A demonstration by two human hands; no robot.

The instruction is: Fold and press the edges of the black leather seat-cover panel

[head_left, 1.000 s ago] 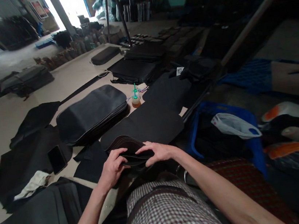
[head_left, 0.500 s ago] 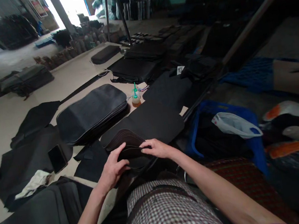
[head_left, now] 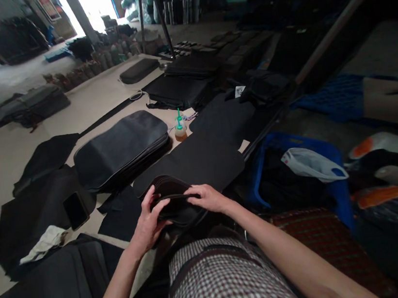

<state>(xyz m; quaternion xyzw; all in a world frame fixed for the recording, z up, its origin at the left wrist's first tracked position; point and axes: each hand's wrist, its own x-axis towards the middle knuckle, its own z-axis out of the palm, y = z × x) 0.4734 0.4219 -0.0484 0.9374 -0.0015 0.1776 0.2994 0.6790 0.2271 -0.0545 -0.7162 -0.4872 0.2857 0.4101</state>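
Close to my body, a stack of thin dark sheets [head_left: 169,184], leather-like with pale cut edges, is bent upward and fanned at its near edge. My left hand [head_left: 150,224] grips the left part of it, thumb along the upper edges and fingers curled around the side. On the other side, my right hand [head_left: 207,198] pinches the sheet edges between thumb and fingers. Between the hands, some sheets curve toward me, leaving a gap before those behind. Beneath lies a broad dark sheet [head_left: 200,156] on the table [head_left: 92,89].
To the left sit a thick stack of rounded black pieces [head_left: 121,147], a phone [head_left: 75,210] and a white cloth [head_left: 44,242]. Beyond my hands stand small green-tipped bottles [head_left: 180,131]. A blue crate [head_left: 262,180] with a white plastic bag [head_left: 313,165] is on the right.
More sheet edges have come forward toward me, and fewer stand fanned at the back. My left index finger has shifted slightly left and up; my right hand has barely moved.
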